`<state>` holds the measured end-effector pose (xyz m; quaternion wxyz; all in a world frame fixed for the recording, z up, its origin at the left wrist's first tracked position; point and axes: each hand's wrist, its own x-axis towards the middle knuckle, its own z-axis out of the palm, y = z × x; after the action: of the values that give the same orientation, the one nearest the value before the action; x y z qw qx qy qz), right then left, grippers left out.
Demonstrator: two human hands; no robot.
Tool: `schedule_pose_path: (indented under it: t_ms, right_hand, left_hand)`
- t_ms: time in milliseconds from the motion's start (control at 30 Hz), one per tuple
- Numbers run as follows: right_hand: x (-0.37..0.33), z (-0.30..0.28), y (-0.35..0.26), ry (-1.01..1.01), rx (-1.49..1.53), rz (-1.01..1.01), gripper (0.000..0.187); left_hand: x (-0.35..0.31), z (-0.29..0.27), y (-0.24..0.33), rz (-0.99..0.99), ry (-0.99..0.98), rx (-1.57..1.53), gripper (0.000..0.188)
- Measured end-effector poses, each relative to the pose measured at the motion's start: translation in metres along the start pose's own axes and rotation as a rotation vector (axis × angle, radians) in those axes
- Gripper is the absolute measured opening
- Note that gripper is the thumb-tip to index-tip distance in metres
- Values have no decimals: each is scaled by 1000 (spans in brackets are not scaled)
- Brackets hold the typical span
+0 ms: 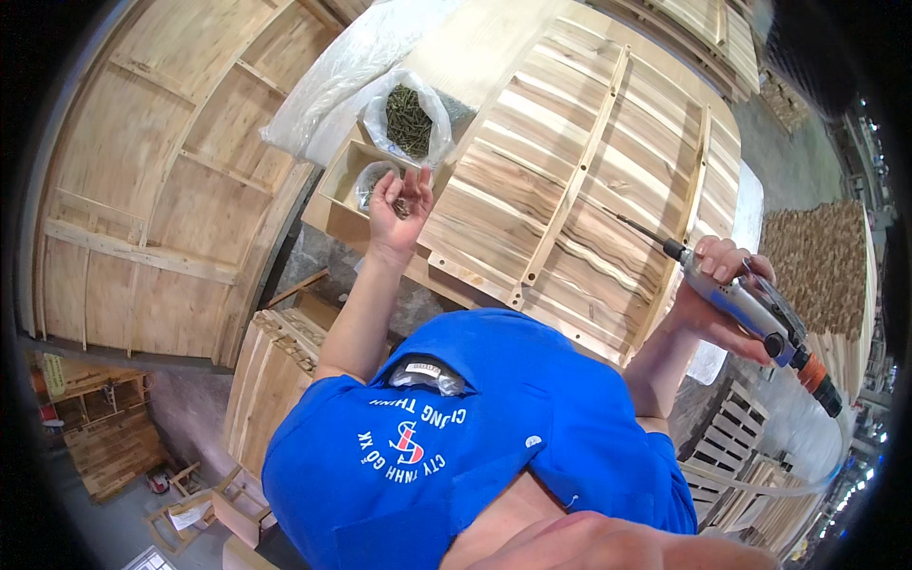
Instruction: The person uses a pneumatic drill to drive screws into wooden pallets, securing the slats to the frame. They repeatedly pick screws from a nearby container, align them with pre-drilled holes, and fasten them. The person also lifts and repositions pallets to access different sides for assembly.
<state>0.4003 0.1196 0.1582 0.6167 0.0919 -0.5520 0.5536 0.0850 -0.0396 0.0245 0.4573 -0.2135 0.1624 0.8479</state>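
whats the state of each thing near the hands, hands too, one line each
larger plastic bag: open, filled with screws
box: open-topped, smaller plastic bag inside
smaller plastic bag: contents partly hidden behind left hand
left hand: palm up, fingers partly curled, some screws apparently in it
right hand: closed around power screwdriver
power screwdriver: held, bit over slatted wooden panel; running or not, cannot tell
slatted wooden panel: lying flat, battens across it
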Motion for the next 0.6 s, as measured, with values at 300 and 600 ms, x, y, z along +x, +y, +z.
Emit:
schedule_pose_path:
  t_ms: [300,600]
  right_hand:
    - [2,4,15,29,-48,5,104]
    - [8,3,12,107,-137,-24,98]
  left_hand:
    - [91,-73,85,46,-35,95,39]
    - [111,-56,113,665,-34,2053,27]
